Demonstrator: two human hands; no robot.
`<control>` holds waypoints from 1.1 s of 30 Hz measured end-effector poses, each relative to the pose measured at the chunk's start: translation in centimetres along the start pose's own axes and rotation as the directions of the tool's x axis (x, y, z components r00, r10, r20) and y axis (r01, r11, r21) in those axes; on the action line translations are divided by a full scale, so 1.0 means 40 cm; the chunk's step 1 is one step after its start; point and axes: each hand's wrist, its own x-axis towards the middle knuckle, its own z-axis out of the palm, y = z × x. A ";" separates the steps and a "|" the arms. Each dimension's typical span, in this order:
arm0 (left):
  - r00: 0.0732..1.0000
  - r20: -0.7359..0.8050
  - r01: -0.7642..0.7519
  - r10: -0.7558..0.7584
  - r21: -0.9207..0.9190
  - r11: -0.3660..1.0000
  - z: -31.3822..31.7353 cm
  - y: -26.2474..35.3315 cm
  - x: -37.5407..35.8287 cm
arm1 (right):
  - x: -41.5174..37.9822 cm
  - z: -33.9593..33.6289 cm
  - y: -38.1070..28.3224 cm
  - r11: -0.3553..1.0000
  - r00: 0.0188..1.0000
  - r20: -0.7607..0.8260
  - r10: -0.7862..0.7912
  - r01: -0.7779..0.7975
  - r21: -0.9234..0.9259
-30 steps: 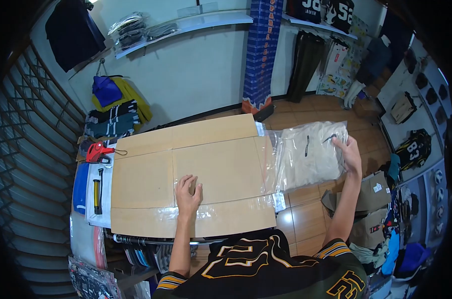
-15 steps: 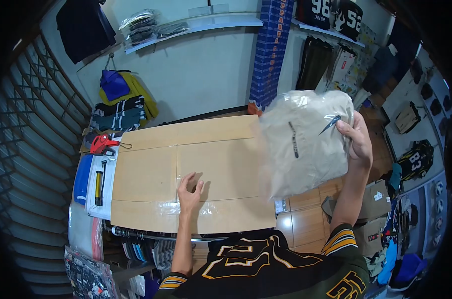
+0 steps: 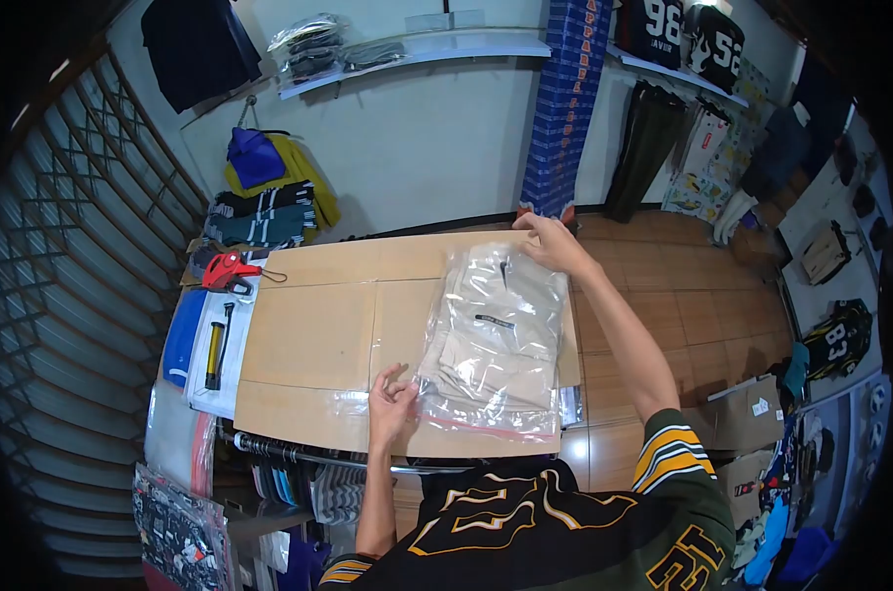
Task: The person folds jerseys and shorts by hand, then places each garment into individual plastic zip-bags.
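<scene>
A beige folded garment in a clear plastic bag (image 3: 496,340) lies flat on the right part of the cardboard-covered table (image 3: 308,335). The bag's edge with a pink strip faces my body. My left hand (image 3: 392,402) is at the bag's lower left corner, thumb and fingers close together; whether they pinch the plastic is hard to tell. At the bag's upper right corner is my right hand (image 3: 555,244), its fingers bent over the edge. What it may hold there is hidden.
A red tape dispenser (image 3: 231,271) and a yellow-and-black pump (image 3: 215,355) lie at the table's left end. Folded clothes (image 3: 259,222) are stacked behind them. A metal rail (image 3: 318,458) runs along the near edge. Cardboard boxes (image 3: 747,414) stand at the right.
The bagged garment has come down from the air at the right onto the table and turned. My right hand has moved left to its far corner; my left hand is now beside its near corner.
</scene>
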 end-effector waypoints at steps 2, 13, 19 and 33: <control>0.999 -0.035 -0.021 0.022 0.040 0.999 -0.001 -0.011 -0.007 | -0.024 0.037 0.004 1.000 0.997 -0.080 0.016 -0.014 0.024; 0.981 0.155 0.063 -0.118 0.320 0.945 0.063 0.009 -0.044 | -0.480 0.171 -0.053 0.961 0.878 -0.392 0.275 -0.261 0.089; 0.978 0.184 0.012 -0.095 0.405 0.914 0.110 0.010 -0.017 | -0.663 0.218 -0.134 0.930 0.877 -0.320 0.359 -0.365 0.043; 0.998 0.029 0.050 -0.059 0.254 0.966 0.095 -0.007 -0.045 | -0.494 0.341 -0.072 0.969 0.910 -0.335 0.244 -0.246 0.035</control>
